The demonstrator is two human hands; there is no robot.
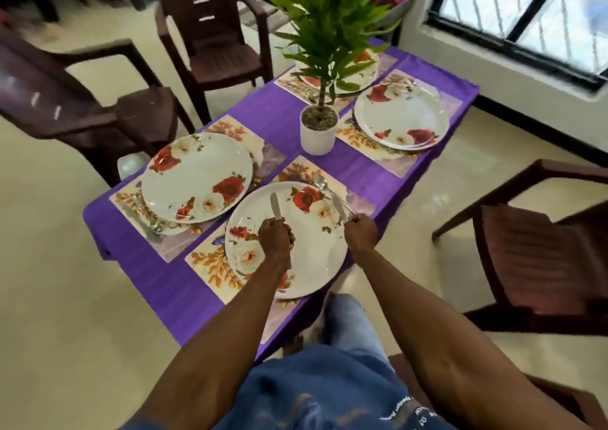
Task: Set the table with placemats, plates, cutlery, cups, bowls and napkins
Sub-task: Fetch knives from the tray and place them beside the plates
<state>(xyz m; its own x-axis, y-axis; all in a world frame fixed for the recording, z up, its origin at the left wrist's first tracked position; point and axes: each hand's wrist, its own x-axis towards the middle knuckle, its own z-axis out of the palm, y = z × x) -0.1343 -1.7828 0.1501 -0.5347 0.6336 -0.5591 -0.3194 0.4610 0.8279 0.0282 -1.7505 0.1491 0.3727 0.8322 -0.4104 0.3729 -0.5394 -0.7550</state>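
Cutlery step: my left grip point(275, 232) clenches a knife point(275, 204) over the near plate point(286, 239); my right grip point(361, 229) clenches another piece of cutlery point(339, 206) at the plate's right rim. Next, I'd lay each beside the plate on its placemat point(210, 262).

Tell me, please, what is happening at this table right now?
A person is setting the purple-clothed table. Four floral plates sit on placemats around a potted plant. Over the nearest plate, the left hand grips a knife, and the right hand grips a knife and spoon. No cups, bowls or napkins are out yet.
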